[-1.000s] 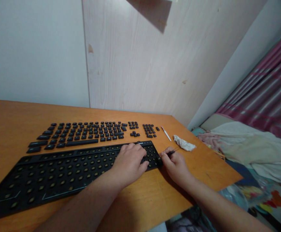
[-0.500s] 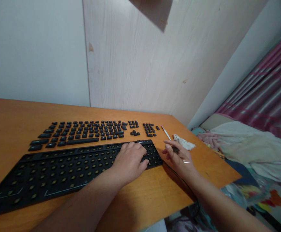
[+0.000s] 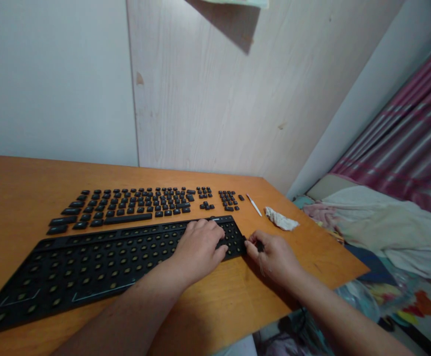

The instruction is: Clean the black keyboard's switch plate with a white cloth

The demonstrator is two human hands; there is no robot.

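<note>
Surface: orange-brown, smooth, faintly grained wood (image 3: 33,180), spanning the lower left to the lower right of the frame.
Keyboard: a long, flat, black plastic keyboard base (image 3: 89,269) without its caps, running from the lower left corner to just right of lower centre; rows of small round, dull yellowish spots dot it, and thin pale angular lines mark its near part.
Keycaps: loose, glossy black plastic keycaps (image 3: 139,201), set out in rows beyond the keyboard base, left of centre to centre; most are small and squarish, one a long narrow bar (image 3: 128,218).
Left hand: the left hand (image 3: 200,244) rests palm down on the right part of the keyboard base, fingers slightly spread and loosely bent, thumb apart, grasping nothing.
Right hand: the right hand (image 3: 273,254) is at the base's right end, thumb and forefinger bent toward each other at its edge; something dark shows within the curled hand, but whether the fingers grip it cannot be told.
Stick: a slim white pen-like stick (image 3: 254,205), beyond the right hand.
Wad: a crumpled, whitish, soft-looking wad (image 3: 281,219), right of the stick.
Bedding: rumpled pale fabric (image 3: 378,225), right side.
Curtain: shiny, pleated magenta and grey cloth (image 3: 404,133), upper right.
</note>
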